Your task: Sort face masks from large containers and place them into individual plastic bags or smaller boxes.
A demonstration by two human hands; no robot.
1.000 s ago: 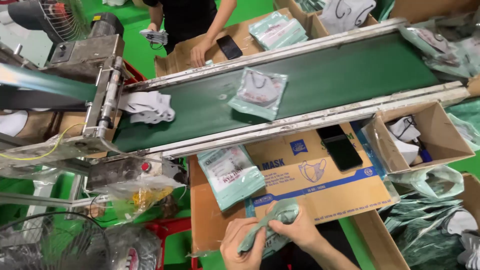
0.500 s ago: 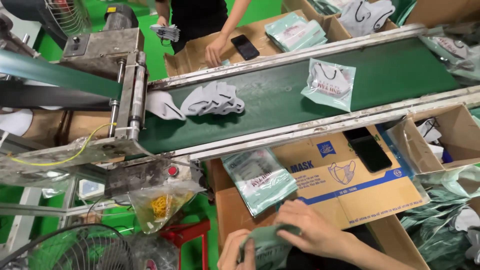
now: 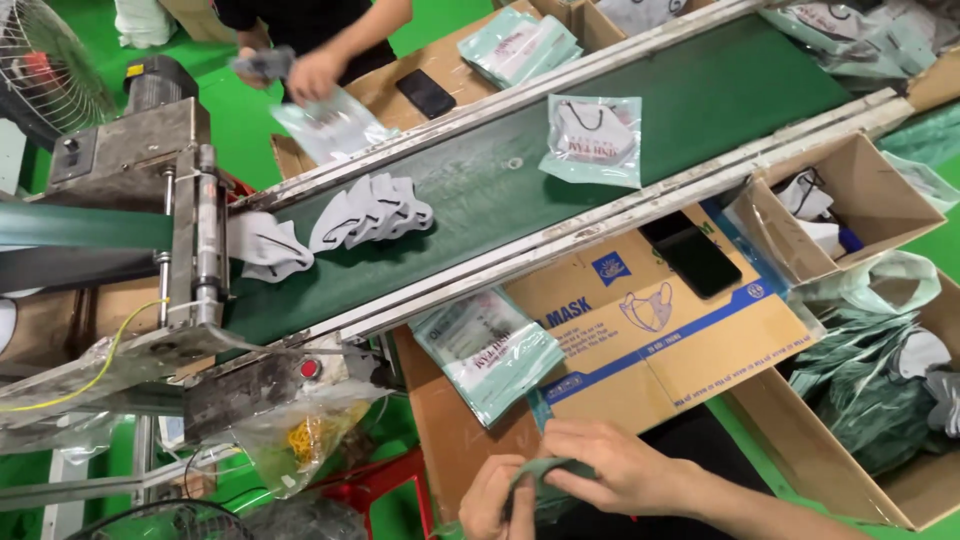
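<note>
Below, grip: both hands pinch one grey-green mask at the frame's lower edge; left hand curls on its near end, right hand presses fingers flat on top.
Beside the hands: one stack of sealed mask pouches on one printed carton.
Phones: two, one on the carton, one across the belt.
Conveyor belt: one sealed pouch, two clusters of loose grey masks.
Far side: one co-worker's hand holding a pouch.

The left hand is cut off by the lower edge.
</note>
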